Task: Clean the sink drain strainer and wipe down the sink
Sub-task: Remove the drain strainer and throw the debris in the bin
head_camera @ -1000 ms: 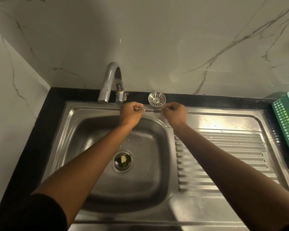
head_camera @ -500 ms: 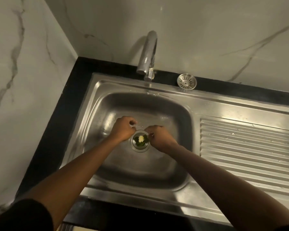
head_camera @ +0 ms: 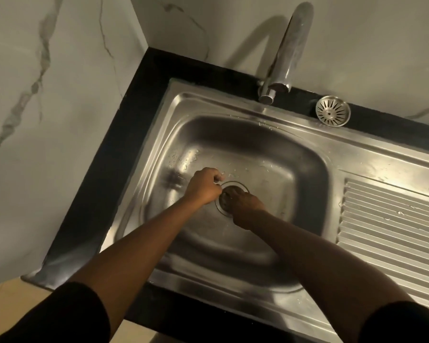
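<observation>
From the head camera, our right hand [head_camera: 243, 206] has moved over the drain [head_camera: 233, 183] since half a second ago. Its fingertips now dip inside and hide the scraps; we cannot tell whether they grip anything. Our left hand [head_camera: 203, 186] stays curled in an empty-looking fist at the drain's left rim. The strainer [head_camera: 333, 110] still lies on the counter's [head_camera: 124, 144] back edge, right of the faucet [head_camera: 282, 53].

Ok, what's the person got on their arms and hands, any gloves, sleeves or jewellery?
No gloves: the left hand and right hand are bare, as are both forearms. A black left sleeve and a black right sleeve, plain with no markings, end near the elbows. No watch, bracelet or ring shows, though the right hand is blurred, so a thin ring could be missed.
</observation>
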### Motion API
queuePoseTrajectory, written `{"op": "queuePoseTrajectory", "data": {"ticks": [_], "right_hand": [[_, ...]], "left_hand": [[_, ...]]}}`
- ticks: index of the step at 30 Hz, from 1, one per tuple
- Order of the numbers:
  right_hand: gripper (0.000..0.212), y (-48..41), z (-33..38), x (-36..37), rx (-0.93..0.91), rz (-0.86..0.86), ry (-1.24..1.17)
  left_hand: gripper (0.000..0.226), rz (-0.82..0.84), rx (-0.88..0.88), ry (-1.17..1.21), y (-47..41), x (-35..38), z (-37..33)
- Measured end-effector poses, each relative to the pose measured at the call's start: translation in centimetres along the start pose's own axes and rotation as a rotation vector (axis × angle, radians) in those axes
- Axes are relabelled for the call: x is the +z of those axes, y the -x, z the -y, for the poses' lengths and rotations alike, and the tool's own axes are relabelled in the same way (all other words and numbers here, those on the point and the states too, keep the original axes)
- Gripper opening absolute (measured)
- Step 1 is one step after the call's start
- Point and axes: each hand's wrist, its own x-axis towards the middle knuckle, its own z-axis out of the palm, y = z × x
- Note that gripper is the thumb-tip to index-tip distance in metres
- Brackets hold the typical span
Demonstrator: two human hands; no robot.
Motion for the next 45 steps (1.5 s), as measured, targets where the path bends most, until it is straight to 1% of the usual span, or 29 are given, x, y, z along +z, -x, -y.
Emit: {"op": "queuePoseTrajectory", "data": {"ticks": [3, 6, 10, 14, 18, 21, 23, 25, 28, 31, 33, 36, 38, 45], "right_hand": [[0.072, 0.4, 0.1, 0.7, 0.029, 0.007, 0.060], [0.066, 1.1, 0.2, 1.6, 0.055, -0.021, 0.029], [0.055, 1.7, 0.5, 2.2, 0.031, -0.053, 0.022], [0.053, 1.5, 0.9, 1.8, 0.056, -0.057, -0.079], [0.052, 1.1, 0.8, 1.5, 0.097, -0.004, -0.216], [0.046, 1.2, 0.4, 0.8, 0.179, -0.022, -0.413], [0.039, 1.6, -0.1, 0.4, 0.244, -0.096, -0.600], [0.031, 2.2, -0.5, 0.2, 0.316, -0.175, -0.825], [0.020, 3.7, -0.3, -0.3, 0.421, -0.293, -1.257], [0.019, 5.6, 0.4, -1.1, 0.440, -0.389, -1.632], [0.017, 7.2, 0.9, -1.9, 0.408, -0.433, -1.795], [0.020, 9.6, 1.7, -2.8, 0.353, -0.483, -1.932], [0.023, 11.2, 2.5, -3.3, 0.321, -0.502, -1.959], [0.024, 16.0, 5.5, -4.5, 0.227, -0.522, -1.892]], "left_hand": [[0.032, 0.006, 0.006, 0.007, 0.2, 0.3, 0.4], [0.031, 0.004, 0.004, 0.003, 0.4, 0.4, 0.7], [0.029, 0.004, -0.007, 0.009, 0.7, 0.4, 0.7], [0.028, -0.001, -0.006, 0.010, 1.4, 0.5, 0.7], [0.026, -0.008, -0.020, 0.016, 2.1, 0.6, 0.9], [0.027, -0.013, -0.029, 0.042, 2.8, 0.6, 1.1], [0.027, -0.025, -0.033, 0.064, 3.3, 0.4, 1.0], [0.025, -0.041, -0.024, 0.085, 3.7, 0.0, 0.8], [0.027, -0.055, -0.002, 0.110, 4.8, -0.6, 0.5], [0.030, -0.074, 0.006, 0.140, 6.1, -1.3, 0.3], [0.028, -0.081, 0.021, 0.153, 7.2, -1.7, 0.2], [0.019, -0.101, 0.062, 0.186, 8.8, -2.5, -0.2], [0.017, -0.120, 0.085, 0.232, 10.1, -3.1, -0.5], [0.015, -0.165, 0.111, 0.317, 15.2, -4.8, -1.1]]}}
